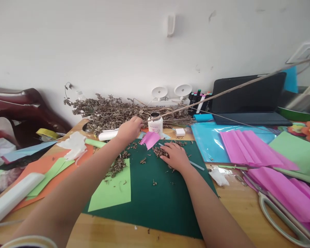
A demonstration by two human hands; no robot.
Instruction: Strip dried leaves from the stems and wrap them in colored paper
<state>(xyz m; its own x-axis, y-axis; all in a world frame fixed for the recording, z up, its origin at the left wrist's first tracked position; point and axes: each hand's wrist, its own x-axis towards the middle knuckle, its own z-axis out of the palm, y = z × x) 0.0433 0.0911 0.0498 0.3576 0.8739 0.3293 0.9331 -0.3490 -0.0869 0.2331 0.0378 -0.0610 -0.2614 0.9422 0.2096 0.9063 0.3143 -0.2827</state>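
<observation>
My left hand [130, 128] is closed, its fingertips drawn together just left of a white jar [155, 123]; what they hold, if anything, is hidden. The jar stands upright with its dark mouth uncovered, and a piece of pink paper [150, 139] lies at its foot. Palm down on the green mat [155, 206], my right hand [174, 155] rests with fingers outstretched against a small heap of dried leaves [158, 151]. More leaf crumbs [118, 165] are scattered by a light green sheet [112, 193] under my left forearm.
Behind the jar lies a bundle of dried stalks [110, 112], one long stem reaching right. A black tablet case [249, 96], pink crepe paper [253, 146] and scissors [278, 210] are at right. Orange paper [36, 168] and a white roll [15, 196] lie at left.
</observation>
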